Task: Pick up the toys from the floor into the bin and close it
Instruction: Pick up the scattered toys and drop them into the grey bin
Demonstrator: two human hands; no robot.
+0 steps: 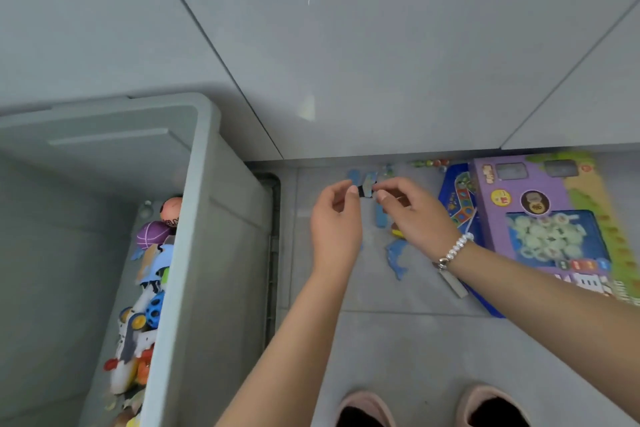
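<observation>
**Both hands on one small toy piece**

We see the left hand (336,218) and the right hand (412,215) meet above the floor, each pinching an end of a small dark flat piece (364,190) between thumb and fingertip. A beaded bracelet (455,249) circles the right wrist.

At nine o'clock from the hands stands the grey plastic bin (204,218), smooth-walled and open, with a purple ball (152,234), an orange ball (171,211) and a blue holed ball (155,308) among the toys inside.

On the floor (398,350), pale grey and smooth, a blue dolphin shape (397,258) lies at six o'clock below the hands. A glossy purple game box (540,215) lies at three o'clock, overlapping a blue board (457,198). Small marbles (431,163) sit at one o'clock, along the foot of smooth grey cabinet fronts (346,45).
</observation>
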